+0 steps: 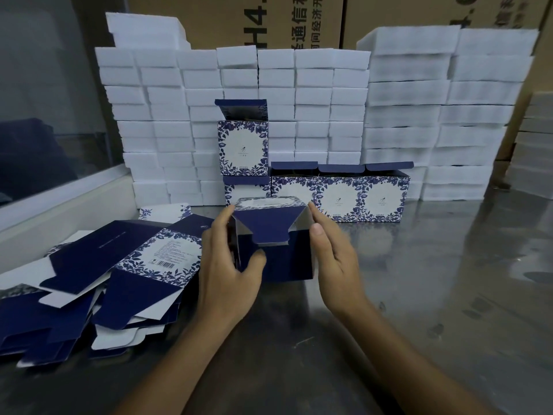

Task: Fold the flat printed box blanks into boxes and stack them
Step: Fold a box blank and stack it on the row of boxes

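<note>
- A half-folded box (273, 253) stood on the metal table (434, 295) between the two hands, its open bottom end turned toward the camera.
- One dark blue bottom flap (269, 227), shaped like a funnel with a tab at its tip, was folded down across that opening.
- The left hand (226, 265) gripped the box's left side: its thumb curled onto the dark front panel, and its fingers reached up along the left edge.
- The right hand (332, 253) lay against the box's right edge with its fingers nearly straight, fingertips touching the upper right corner; it pressed rather than clasped.
- A loose pile of flat blanks (98, 280) spread out on the table just left of the left hand, blue and white faces mixed.
- Behind the held box, finished boxes (338, 193) with floral print stood in a row, lids open, touching side by side.
- One more finished box, the upper box (243, 148), sat stacked on the leftmost one of that row.
- White foam blocks (299, 115) were piled in tall columns behind the boxes, with brown cartons (239, 19) behind them.
</note>
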Demonstrator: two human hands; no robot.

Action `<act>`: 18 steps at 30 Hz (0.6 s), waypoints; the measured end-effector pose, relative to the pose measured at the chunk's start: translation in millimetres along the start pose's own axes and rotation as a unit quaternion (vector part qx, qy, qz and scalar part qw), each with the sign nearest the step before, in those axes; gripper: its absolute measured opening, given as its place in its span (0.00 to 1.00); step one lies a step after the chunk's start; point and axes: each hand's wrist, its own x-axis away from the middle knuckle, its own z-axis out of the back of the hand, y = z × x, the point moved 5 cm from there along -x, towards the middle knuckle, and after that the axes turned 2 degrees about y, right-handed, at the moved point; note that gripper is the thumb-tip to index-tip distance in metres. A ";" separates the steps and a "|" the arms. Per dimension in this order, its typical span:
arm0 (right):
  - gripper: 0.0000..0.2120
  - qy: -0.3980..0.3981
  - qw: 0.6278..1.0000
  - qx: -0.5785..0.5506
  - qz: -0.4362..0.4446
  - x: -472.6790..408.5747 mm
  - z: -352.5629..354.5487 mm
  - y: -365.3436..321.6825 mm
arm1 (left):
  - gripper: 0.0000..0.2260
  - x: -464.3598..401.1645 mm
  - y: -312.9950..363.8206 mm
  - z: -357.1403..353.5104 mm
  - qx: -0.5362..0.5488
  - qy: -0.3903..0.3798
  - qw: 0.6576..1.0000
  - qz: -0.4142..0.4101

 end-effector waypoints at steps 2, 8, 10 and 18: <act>0.24 -0.018 1.000 -0.007 0.002 0.6 -3.7 -1.0 | 0.20 -2.0 2.2 2.7 -0.005 0.031 0.999 -0.017; 0.12 -0.001 1.000 0.025 -0.010 0.2 -3.3 2.8 | 0.09 -3.9 -1.7 6.3 0.004 0.052 0.999 0.008; 0.14 0.013 0.999 0.052 -0.004 0.1 -1.1 4.2 | 0.11 -3.6 -0.8 5.3 -0.001 0.050 0.999 0.007; 0.06 0.093 0.991 0.100 0.004 -5.2 12.5 3.6 | 0.19 0.4 11.0 2.4 -0.042 0.033 0.997 -0.057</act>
